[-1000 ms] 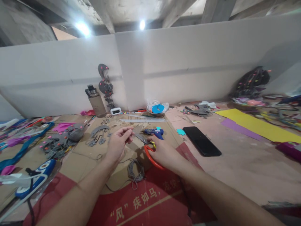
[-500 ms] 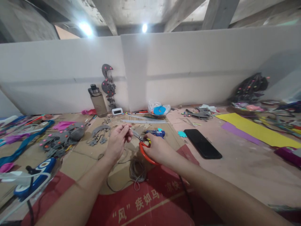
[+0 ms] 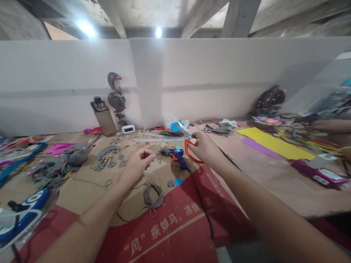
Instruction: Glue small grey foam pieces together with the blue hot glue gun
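Note:
My left hand (image 3: pixel 140 161) is closed in a pinch above the cardboard; whatever the fingertips hold is too small to make out. My right hand (image 3: pixel 206 149) grips red-handled scissors (image 3: pixel 184 130), raised off the table with the blades pointing up and left. Between my hands lies a blue glue gun (image 3: pixel 178 157), its nozzle to the left. Below my left hand rests a coil of grey cord (image 3: pixel 152 197). A grey disc (image 3: pixel 170 183) and a blue paper piece (image 3: pixel 178 182) lie nearby. Grey felt cutouts (image 3: pixel 109 157) sit left of my left hand.
A bottle (image 3: pixel 104 118) and a small white digital device (image 3: pixel 128 129) stand by the back board. Yellow sheets (image 3: pixel 274 142) and a purple power strip (image 3: pixel 319 173) lie right. A blue power strip (image 3: pixel 27 212) is left. Another person's blurred arm (image 3: pixel 329 131) reaches in at right.
The scissors have moved up and right, away from my left hand. The view has turned right, and another person's arm has come into sight. My right arm now mostly covers the phone.

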The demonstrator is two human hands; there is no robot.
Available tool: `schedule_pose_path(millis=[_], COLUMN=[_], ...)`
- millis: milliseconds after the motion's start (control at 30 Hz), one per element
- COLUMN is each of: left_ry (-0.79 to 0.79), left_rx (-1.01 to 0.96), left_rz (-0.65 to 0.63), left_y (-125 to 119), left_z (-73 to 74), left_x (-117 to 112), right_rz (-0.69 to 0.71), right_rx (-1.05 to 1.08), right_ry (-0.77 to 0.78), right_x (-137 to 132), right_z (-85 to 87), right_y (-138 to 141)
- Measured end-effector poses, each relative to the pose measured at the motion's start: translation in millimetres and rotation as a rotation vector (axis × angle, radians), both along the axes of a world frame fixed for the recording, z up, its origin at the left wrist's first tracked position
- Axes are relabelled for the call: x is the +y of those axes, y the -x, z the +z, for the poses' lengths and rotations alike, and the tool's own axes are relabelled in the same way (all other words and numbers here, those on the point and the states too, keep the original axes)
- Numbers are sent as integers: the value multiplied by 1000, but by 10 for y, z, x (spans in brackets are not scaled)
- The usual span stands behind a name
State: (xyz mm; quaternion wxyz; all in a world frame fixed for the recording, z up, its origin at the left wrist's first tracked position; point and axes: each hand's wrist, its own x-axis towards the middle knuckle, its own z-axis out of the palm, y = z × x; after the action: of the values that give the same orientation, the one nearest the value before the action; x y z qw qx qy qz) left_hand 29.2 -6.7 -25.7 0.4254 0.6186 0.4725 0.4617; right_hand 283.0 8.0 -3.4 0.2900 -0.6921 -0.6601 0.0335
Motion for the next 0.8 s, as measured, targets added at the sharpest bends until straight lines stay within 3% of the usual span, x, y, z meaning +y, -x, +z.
schedule_pose_path(millis=[200,333,433,533,633,700,800], left_ry=[-187,-349,-381,-349,-291,-231,-161], left_rx=[356,530,597,621,639,611,532], left_rz=[-248,-393,-479,-506,-456,-398,-339], left_y=[-160,-216,-228,-239,-251,-253,-238], left_z=[-97,-187,-216,-216,-219,-224,-200], left_x=[-84,-86,-106,-138,-164,-171,-162], right_rz=[-106,-92,-66,-47,-50,-7,195], right_rx=[-187,-270,-373,-503,-526,-432,-108], right_ry=[213,318,325,345,317,188,-5], right_x=[9,8,-7,-43,-89,-118,-162], right_z=[-356,-442,-459,-435,-332,-209,-1], right_y=[-194,-162,-109,-80,-76,-37,155])
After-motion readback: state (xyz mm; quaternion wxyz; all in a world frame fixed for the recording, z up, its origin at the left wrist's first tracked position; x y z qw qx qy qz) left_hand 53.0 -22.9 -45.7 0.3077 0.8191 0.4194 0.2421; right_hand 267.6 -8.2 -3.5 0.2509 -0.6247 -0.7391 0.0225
